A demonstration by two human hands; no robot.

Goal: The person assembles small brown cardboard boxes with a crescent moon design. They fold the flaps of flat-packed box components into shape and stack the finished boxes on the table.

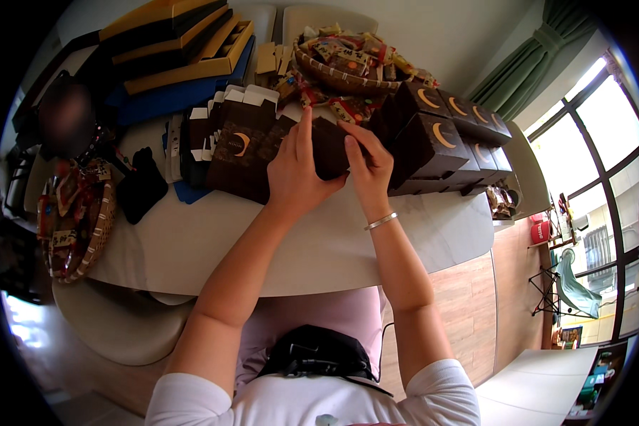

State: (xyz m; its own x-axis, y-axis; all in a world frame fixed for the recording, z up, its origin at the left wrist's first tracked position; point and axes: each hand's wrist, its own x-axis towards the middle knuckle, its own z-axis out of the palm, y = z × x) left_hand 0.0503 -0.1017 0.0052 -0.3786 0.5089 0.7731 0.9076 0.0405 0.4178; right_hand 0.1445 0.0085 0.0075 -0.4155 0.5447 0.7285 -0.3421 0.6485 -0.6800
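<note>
Between my two hands is a small dark brown cardboard box (329, 148), held over the table. My left hand (296, 174) grips its left side, index finger pointing up along it and thumb under the near edge. My right hand (368, 162) closes on its right side, with thumb and fingers at the upper corner. Beside my left hand lie flat, unfolded brown cartons (234, 153) with a golden crescent and white flaps. To the right of my right hand, finished-looking brown boxes (433, 145) with the same crescent stand stacked.
A woven basket (348, 84) heaped with wrapped snacks stands at the back; another basket (96, 245) is at the left edge. Black-and-gold trays (192, 71) are piled at the back left. A person (64, 124) is at the far left, near a black cloth-like thing (142, 188).
</note>
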